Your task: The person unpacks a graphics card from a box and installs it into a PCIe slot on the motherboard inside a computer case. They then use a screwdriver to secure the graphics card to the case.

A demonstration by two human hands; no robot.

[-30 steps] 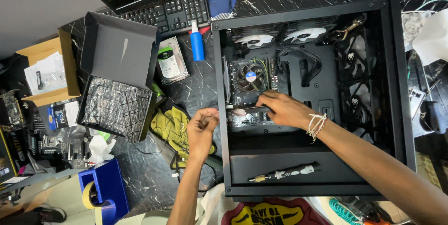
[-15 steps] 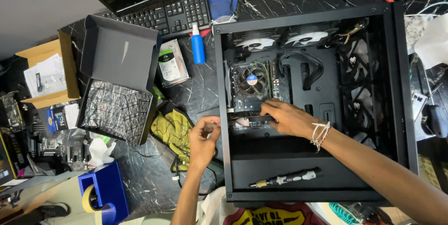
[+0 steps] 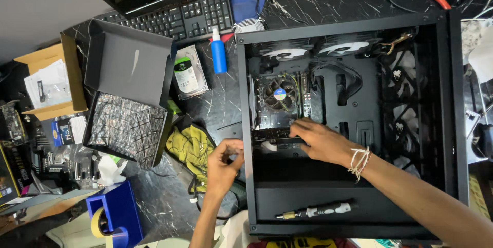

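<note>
An open black computer case (image 3: 452, 124) lies flat on a dark marbled desk. A motherboard with a round cooler fan (image 3: 280, 95) sits inside at the left. My right hand (image 3: 318, 140) reaches into the case and presses on a black expansion card (image 3: 272, 135) just below the cooler. My left hand (image 3: 223, 163) is outside the case at its left wall, fingers pinched together against the edge at card height; anything between them is too small to tell. A black and grey screwdriver (image 3: 316, 210) lies loose on the lower panel of the case.
An open black box with a silvery antistatic bag (image 3: 126, 130) lies left of the case. Around it are a yellow cloth (image 3: 192, 148), a hard drive (image 3: 186, 75), a blue bottle (image 3: 219, 55), a keyboard (image 3: 179, 14), a cardboard box (image 3: 49, 81) and a blue tape holder (image 3: 113, 217).
Both hands have shifted slightly: the right hand moved a little left along the card, and the left hand rose closer to the case's left wall.
</note>
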